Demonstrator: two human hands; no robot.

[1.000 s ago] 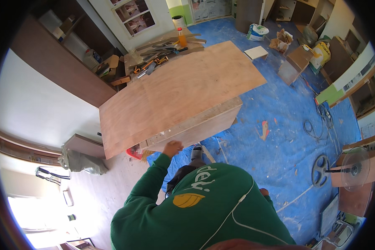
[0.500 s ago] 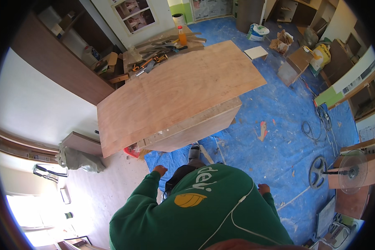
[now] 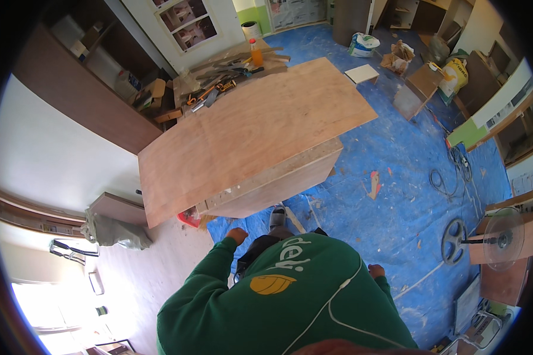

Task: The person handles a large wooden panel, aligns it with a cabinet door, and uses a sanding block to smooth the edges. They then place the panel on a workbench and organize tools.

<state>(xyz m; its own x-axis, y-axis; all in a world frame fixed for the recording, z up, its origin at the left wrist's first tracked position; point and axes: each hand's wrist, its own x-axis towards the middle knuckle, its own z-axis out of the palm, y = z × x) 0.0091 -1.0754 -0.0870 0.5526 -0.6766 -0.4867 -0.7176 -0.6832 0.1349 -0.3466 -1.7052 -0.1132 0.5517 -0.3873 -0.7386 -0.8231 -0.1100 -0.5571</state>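
My left hand (image 3: 238, 235) hangs at my left side, its fingers curled, with nothing showing in it. It is closest to the near edge of a large plywood sheet (image 3: 254, 130) but does not touch it. My right hand (image 3: 376, 271) hangs beside my green sweatshirt, partly hidden by the sleeve and body; its fingers look curled in, and no object shows there. The plywood lies flat across a pale wooden box-like base (image 3: 278, 183), overhanging it. Beyond the sheet are an orange-handled tool (image 3: 206, 93), a yellow-and-black power tool (image 3: 225, 87) and an orange bottle (image 3: 256, 54).
Blue tarp (image 3: 391, 201) covers the floor ahead and right. Coiled cables (image 3: 456, 168) and a fan (image 3: 500, 239) stand on the right. Bags, including a white-and-blue one (image 3: 363, 45), sit farther back. A plastic-covered bundle (image 3: 115, 228) lies left, near a red dustpan-like object (image 3: 188, 216).
My left hand has swung slightly forward and to the right. The right hand has barely moved. The plywood sheet stays where it was.
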